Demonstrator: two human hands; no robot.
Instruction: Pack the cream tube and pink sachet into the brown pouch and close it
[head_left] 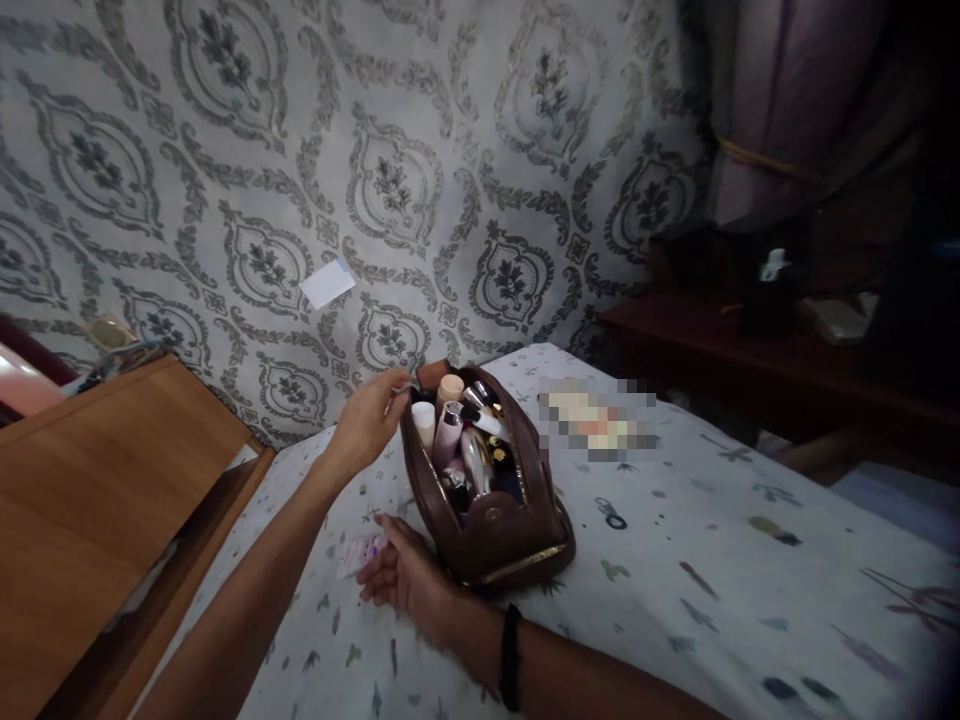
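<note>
bottles [448, 432] in the bag [491, 548] — bag on the sheet [652, 565], packet [358, 556] at its left, wall [390, 180] behind

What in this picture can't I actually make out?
All in the head view:
Bottom of the brown bag: hidden by the bottles on top.
Item right of the bag: blurred by pixelation.
Print on the pink packet: too small to read.
Whether the left hand grips the bag: too small to tell.
Right end of the desk: lost in shadow.
</note>
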